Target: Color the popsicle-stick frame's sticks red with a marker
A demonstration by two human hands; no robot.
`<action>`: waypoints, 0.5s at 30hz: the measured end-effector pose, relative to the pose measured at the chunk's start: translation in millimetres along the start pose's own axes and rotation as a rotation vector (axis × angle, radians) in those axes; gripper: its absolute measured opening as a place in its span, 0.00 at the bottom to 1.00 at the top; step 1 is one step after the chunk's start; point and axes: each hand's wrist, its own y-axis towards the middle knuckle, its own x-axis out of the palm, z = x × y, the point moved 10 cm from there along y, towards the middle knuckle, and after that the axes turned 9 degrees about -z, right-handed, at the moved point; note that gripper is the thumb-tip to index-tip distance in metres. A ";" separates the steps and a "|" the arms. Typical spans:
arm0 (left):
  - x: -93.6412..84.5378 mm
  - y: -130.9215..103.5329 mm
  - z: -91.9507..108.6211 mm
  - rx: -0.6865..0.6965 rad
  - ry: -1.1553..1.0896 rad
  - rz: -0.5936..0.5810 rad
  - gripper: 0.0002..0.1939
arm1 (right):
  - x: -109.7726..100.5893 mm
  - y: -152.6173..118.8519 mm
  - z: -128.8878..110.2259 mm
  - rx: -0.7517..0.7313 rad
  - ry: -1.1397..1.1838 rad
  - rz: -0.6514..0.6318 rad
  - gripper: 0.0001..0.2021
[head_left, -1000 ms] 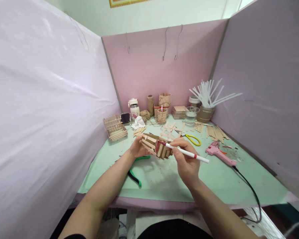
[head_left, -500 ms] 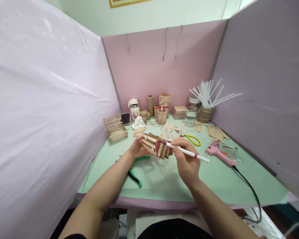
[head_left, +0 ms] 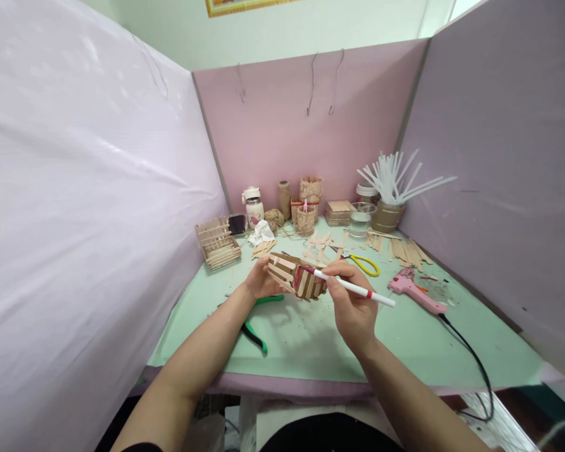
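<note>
Marker (head_left: 358,289) pinched between thumb and fingers of my right hand (head_left: 354,309), tip at the red-marked side of the stick-built piece (head_left: 304,284). Left hand (head_left: 260,280) grips its left end, fingers partly hidden, holding it tilted above the green tabletop (head_left: 311,348).

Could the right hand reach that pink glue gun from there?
Probably yes: the pink glue gun lies on the table to the right of the right hand, with nothing apparently blocking the way. That hand grips a white pen-like tool, though, so it would likely need freeing first.
</note>
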 end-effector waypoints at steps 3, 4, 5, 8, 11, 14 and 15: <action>-0.6 0.1 0.6 0.010 -0.002 0.007 0.32 | 0.3 0.0 -1.1 -0.005 -0.015 -0.006 0.05; -1.1 0.1 1.1 0.016 0.001 0.011 0.32 | 0.5 0.0 -1.3 -0.006 -0.018 -0.009 0.05; -1.6 0.2 1.6 0.021 0.004 0.015 0.32 | 0.8 0.1 -1.4 -0.006 -0.019 -0.012 0.05; -2.2 0.5 1.3 0.018 0.005 0.018 0.32 | 0.7 -0.1 -1.4 -0.008 -0.026 -0.012 0.05; -1.7 0.6 1.1 0.015 0.006 0.015 0.33 | 0.7 -0.2 -0.3 -0.001 -0.025 -0.014 0.05; -0.8 0.5 1.5 0.017 0.016 0.011 0.32 | 0.7 -0.2 0.0 -0.002 -0.021 -0.015 0.05; -0.6 0.4 1.4 0.016 0.018 0.009 0.32 | 0.6 -0.2 -0.1 -0.005 -0.020 -0.013 0.05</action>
